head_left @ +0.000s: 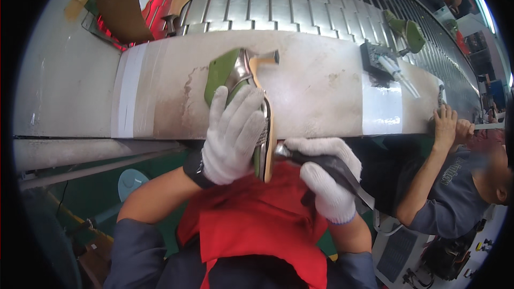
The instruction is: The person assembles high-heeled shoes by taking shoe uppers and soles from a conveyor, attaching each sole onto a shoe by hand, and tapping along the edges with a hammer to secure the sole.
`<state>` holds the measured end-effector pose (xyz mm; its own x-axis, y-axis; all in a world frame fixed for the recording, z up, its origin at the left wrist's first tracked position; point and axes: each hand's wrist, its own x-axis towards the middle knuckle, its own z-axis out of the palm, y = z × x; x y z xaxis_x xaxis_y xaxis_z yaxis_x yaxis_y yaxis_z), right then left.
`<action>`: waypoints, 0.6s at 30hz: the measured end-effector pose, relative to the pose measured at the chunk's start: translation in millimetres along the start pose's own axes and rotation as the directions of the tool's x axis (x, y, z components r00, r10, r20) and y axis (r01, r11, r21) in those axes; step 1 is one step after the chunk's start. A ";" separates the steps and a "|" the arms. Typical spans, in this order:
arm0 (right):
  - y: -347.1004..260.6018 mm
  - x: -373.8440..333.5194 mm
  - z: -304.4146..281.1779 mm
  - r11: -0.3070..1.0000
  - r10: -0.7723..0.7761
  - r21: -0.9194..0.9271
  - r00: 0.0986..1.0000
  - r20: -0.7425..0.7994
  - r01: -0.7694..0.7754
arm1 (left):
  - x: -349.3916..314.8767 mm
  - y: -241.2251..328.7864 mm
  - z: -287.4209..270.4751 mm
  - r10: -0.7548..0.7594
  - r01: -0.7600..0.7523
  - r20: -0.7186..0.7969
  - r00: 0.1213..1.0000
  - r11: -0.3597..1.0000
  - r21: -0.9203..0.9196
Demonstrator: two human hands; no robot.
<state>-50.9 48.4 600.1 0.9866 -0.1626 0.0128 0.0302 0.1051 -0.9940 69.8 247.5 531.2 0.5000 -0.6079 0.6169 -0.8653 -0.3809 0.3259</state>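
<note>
A high-heeled shoe (239, 75) with metallic straps and a pale sole edge lies over the front edge of the bench, its heel toward the back. Inside it is a green shoe last (218, 77). My left hand (233, 134), in a white knitted glove, presses round the shoe's upper and grips it. In my right hand (333, 179), also gloved, is a dark tool (334, 168) with a rounded metal end close to the shoe's sole edge. I cannot make out the tool's exact kind, nor whether it touches the sole.
The pale bench (321, 85) has a slatted metal conveyor (251, 5) behind it. A dark block with a white tube (393, 68) sits at its right. Another green heeled shoe (409, 32) stands on the conveyor. A co-worker (455, 187) works close by on the right.
</note>
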 end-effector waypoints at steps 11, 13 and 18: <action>11.7 40.1 -17.3 0.985 0.037 0.169 0.998 -0.056 -0.027 | -18.0 -14.6 27.0 0.035 -0.017 -0.199 0.979 0.996 0.093; 2.9 46.2 -26.2 0.989 0.043 0.142 0.999 -0.031 -0.038 | -25.9 -21.6 26.0 0.128 -0.110 -0.089 0.988 0.977 0.185; -7.3 74.5 -18.8 0.999 -0.022 0.050 0.991 0.135 0.016 | -8.1 -8.3 13.5 -0.016 0.022 -0.070 0.997 0.996 0.082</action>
<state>19.3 17.1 606.3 0.9983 -0.0310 0.0494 0.0536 0.1511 -0.9871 73.4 246.2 513.9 0.5097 -0.5516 0.6602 -0.8484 -0.4496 0.2794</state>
